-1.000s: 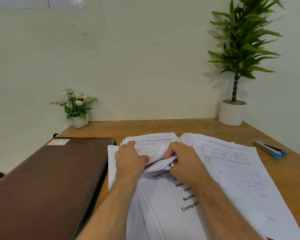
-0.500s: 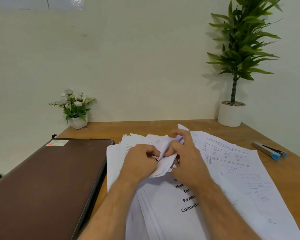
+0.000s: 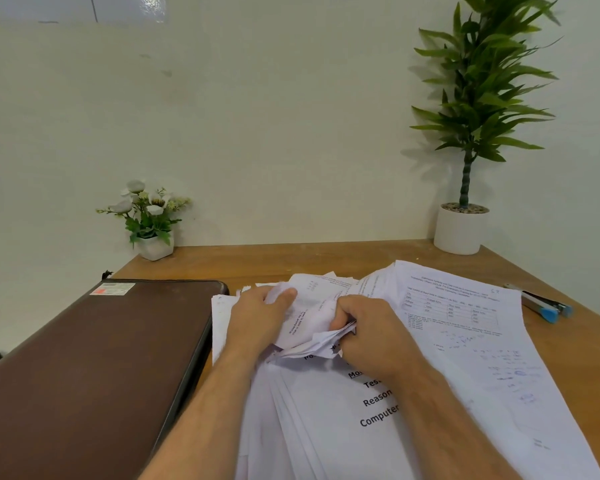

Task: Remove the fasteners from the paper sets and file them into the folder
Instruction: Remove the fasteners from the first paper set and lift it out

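A thick stack of white printed paper sets (image 3: 329, 417) lies on the wooden table in front of me. My left hand (image 3: 257, 320) grips the folded-back top corner of the upper pages (image 3: 309, 299), thumb on top. My right hand (image 3: 371, 334) has its fingers curled and pinches the crumpled paper edge at the same corner. The fastener itself is hidden under my fingers. A closed brown folder (image 3: 94, 368) lies flat to the left of the stack. More loose printed sheets (image 3: 465, 327) spread to the right.
A blue and grey stapler (image 3: 544, 306) lies at the right table edge. A small white pot of flowers (image 3: 153, 220) stands at the back left and a tall potted plant (image 3: 465, 168) at the back right, against the wall.
Both hands have kept working at the top corner. My left thumb has come up over the folded pages and my right hand has curled lower onto the crumpled edge.
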